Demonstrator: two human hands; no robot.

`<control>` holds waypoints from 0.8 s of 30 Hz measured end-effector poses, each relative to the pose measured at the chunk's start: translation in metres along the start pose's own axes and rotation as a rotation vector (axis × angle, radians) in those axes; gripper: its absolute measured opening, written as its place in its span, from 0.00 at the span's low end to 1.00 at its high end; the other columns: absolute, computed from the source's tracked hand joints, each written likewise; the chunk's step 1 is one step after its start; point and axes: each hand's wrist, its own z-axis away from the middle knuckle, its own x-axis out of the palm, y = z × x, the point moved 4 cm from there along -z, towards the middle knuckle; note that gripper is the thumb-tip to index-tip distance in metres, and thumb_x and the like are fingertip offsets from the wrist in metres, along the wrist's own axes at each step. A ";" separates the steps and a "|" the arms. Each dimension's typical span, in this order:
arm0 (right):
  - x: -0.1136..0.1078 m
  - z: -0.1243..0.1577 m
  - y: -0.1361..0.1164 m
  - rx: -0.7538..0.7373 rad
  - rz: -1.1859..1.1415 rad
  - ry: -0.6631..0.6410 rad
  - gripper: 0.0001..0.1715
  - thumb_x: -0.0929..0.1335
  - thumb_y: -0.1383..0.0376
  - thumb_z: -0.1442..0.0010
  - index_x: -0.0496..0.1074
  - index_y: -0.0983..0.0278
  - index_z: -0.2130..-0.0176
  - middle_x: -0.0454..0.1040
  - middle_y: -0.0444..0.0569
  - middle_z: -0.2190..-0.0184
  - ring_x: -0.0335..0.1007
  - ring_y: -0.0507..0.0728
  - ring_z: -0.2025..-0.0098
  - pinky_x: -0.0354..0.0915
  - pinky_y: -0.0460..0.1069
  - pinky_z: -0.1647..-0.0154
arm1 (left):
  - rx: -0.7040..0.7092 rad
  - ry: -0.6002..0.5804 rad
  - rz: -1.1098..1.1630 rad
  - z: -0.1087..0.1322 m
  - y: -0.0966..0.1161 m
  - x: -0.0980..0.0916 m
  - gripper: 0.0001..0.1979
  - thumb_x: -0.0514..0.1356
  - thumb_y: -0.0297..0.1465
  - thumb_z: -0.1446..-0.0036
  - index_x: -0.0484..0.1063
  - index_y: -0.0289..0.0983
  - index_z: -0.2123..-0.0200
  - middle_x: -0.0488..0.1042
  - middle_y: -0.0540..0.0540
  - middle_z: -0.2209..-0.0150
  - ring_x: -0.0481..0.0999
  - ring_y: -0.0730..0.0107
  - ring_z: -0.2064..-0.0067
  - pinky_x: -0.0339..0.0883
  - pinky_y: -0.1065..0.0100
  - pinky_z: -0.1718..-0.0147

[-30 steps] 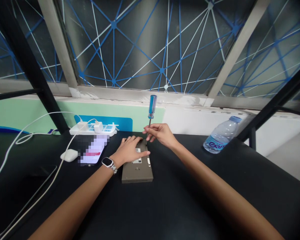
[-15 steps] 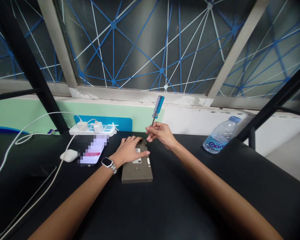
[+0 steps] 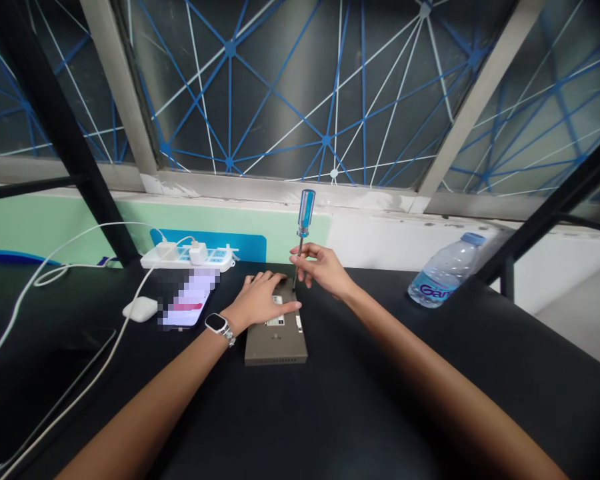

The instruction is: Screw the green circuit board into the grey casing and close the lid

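Observation:
A flat grey-brown metal box [image 3: 276, 348] with a white label and vent slots along its near edge lies on the black table. My left hand [image 3: 259, 300] rests flat across its far left part, fingers spread and thumb stretched over the label. Between the thumb and fingers of my right hand [image 3: 323, 268] is the thin shaft of a screwdriver [image 3: 306, 212]. Its clear and blue handle points up above the hand, almost upright. The tip comes down at the box's far right corner; whether it sits in a screw is too small to tell.
Left of the box lie a phone [image 3: 190, 303] with a lit screen and a white earbud case [image 3: 140, 309]. Behind them is a white power strip [image 3: 187, 256] with plugs and loose white cables. A water bottle [image 3: 445, 272] stands at the right, near a black metal frame.
The screwdriver has swung from a rightward lean to nearly upright, its handle moving left. My left hand stays in place on the box.

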 end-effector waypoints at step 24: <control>-0.004 0.007 0.004 -0.199 0.142 0.048 0.13 0.62 0.54 0.34 0.61 0.60 0.58 0.71 0.44 0.68 0.66 0.50 0.73 0.66 0.44 0.78 | 0.068 0.078 0.024 0.003 0.006 -0.007 0.27 0.55 0.54 0.44 0.68 0.43 0.50 0.71 0.43 0.52 0.68 0.50 0.49 0.58 0.51 0.50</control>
